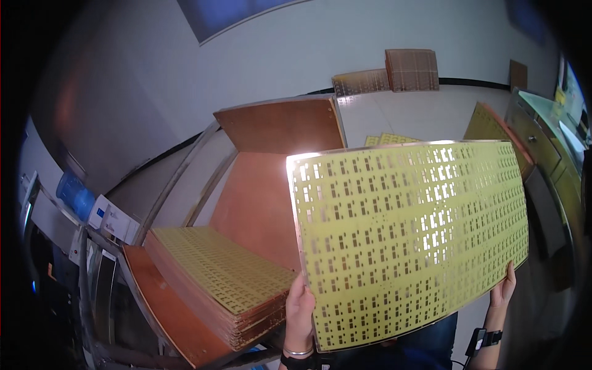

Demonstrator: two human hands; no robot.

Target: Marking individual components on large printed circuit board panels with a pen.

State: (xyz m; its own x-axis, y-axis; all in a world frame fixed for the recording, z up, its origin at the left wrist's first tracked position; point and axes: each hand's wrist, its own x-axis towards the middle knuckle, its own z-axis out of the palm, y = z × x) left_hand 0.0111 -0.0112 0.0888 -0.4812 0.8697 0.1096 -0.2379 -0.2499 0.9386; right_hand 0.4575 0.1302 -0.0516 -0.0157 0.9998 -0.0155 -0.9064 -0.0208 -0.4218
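while the left hand [300,308] grips the lower left edge and the right hand [504,292] grips the lower right, the board [410,237] is held up tilted in front of the person. it's yellow-green, thin, with rows of little rectangles and bright glare up top. from this angle its left edge sits near a stack of boards [216,271], and pale floor [407,111] stretches beyond its top edge.

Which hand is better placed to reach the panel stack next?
Probably the left hand: it holds the yellow-green panel on the side toward the stack. The right hand grips the opposite side.
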